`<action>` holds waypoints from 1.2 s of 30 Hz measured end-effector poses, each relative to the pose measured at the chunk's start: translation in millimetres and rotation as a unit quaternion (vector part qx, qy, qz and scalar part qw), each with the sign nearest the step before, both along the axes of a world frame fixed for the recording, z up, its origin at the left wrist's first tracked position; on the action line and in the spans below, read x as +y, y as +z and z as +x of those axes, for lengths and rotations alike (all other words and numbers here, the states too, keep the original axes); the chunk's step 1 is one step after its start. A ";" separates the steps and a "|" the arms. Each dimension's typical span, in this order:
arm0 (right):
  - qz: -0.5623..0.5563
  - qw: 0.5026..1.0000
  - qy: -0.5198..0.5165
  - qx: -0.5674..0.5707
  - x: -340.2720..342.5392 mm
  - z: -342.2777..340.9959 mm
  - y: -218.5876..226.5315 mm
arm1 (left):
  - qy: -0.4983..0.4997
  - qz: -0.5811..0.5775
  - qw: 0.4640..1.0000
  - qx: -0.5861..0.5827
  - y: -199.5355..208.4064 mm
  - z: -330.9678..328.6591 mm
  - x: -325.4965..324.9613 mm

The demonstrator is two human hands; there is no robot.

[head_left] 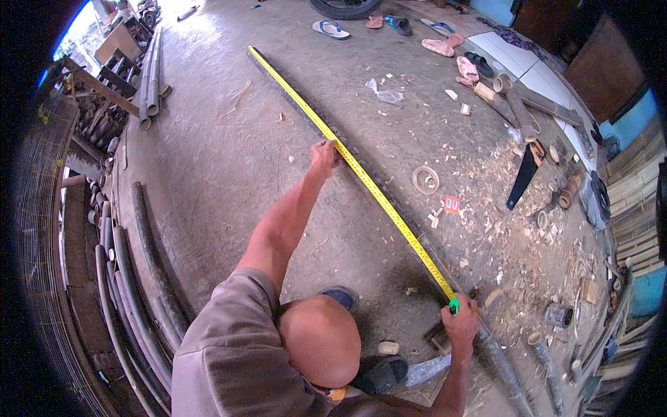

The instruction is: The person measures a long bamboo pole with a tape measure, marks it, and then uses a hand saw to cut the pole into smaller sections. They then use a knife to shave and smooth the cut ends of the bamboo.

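Note:
A long grey bamboo pole [500,365] lies slantwise on the floor, from the upper left to the lower right. Along it runs the yellow blade of a tape measure [396,217], pulled out straight. My left hand [324,156] is closed at the blade about a third of the way from its far end, the fingertips partly hidden; whether they also grip the pole I cannot tell. Nearer to me, my right hand [460,321] is wrapped round the tape measure's green case [454,306], which shows only in part, beside the pole.
Right of the pole lie a handsaw [526,174], a bamboo ring [425,181], a small orange packet [451,204], wood chips and short bamboo pieces [558,315]. Several bamboo poles [142,278] lie along the left. Sandals [331,29] and a tyre [345,7] are at the far side.

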State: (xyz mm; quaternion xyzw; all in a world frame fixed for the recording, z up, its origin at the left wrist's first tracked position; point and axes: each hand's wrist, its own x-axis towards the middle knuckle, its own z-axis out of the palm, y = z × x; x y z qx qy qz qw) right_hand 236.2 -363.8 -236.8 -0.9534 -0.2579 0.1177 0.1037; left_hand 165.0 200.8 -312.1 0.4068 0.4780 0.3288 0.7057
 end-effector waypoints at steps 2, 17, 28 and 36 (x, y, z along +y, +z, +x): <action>-0.009 1.000 -0.009 0.013 7.0 -3.8 11.1 | -0.009 0.001 1.000 0.008 0.7 -3.2 -0.3; -0.051 0.997 -0.032 0.051 -7.5 17.3 20.5 | -0.136 0.084 0.987 -0.026 -54.4 -3.4 20.7; -0.028 0.998 -0.041 0.039 -25.0 12.6 14.3 | -0.119 0.494 0.845 0.169 8.0 -4.0 -106.6; -0.052 0.997 -0.036 0.041 -28.3 15.5 17.5 | -0.469 0.726 0.467 0.184 49.3 21.9 -247.2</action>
